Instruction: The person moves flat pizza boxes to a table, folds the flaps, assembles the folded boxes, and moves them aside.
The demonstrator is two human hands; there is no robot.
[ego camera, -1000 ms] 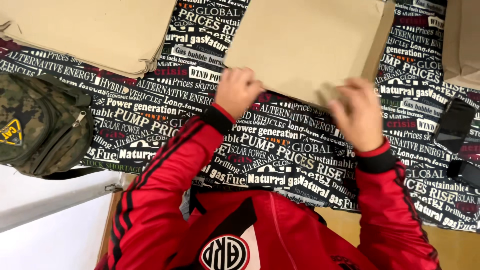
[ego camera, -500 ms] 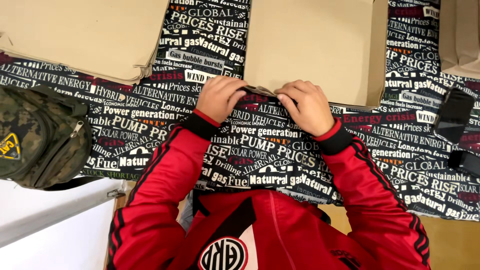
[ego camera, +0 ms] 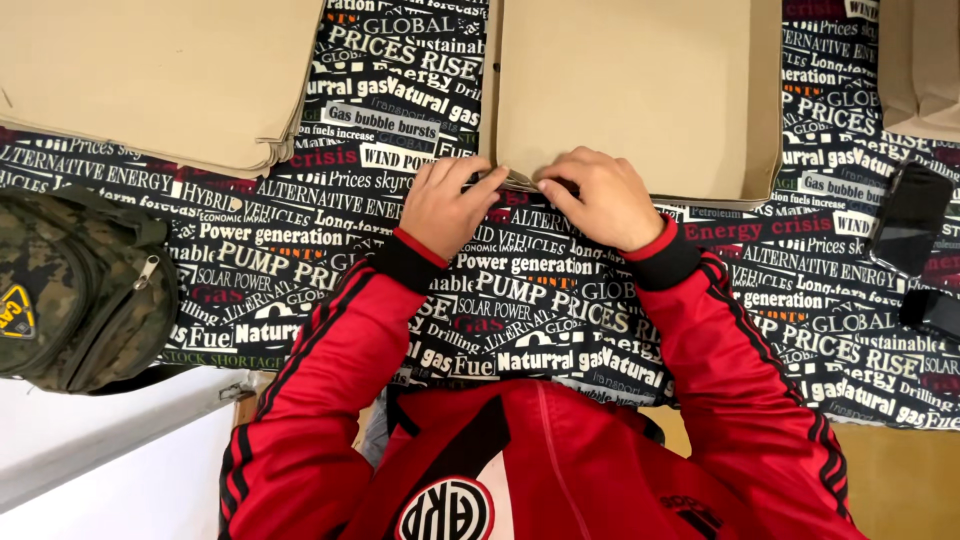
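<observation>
- Both hands are down at the near edge of a tan paper stack (ego camera: 630, 90), close together, fingertips almost meeting.
- The left hand (ego camera: 447, 208) presses its fingers flat on the stack's lower left corner, thumb side toward the other hand.
- The right hand (ego camera: 600, 200) curls over that same edge, fingers bent onto the layered sheets; whether it pinches a sheet or only presses, I cannot tell.
- Red sleeves (ego camera: 320, 370) with black stripes and black cuffs run back from both wrists to a red jacket at the bottom of the view.
- The stack lies flat on the table, straight ahead of the person, reaching to the top of the frame.
- The table wears a black cloth (ego camera: 540, 300) crowded with white and red printed lettering.
- A second tan paper pile (ego camera: 160, 80) lies well to the left, its edges fanned.
- A camouflage bag (ego camera: 80, 290) with a zip sits at the left edge of the table.
- A dark phone (ego camera: 910, 215) rests on the cloth to the right, with another tan sheet (ego camera: 925, 60) in the far right corner.
- A white surface (ego camera: 100, 470) shows below the bag.
</observation>
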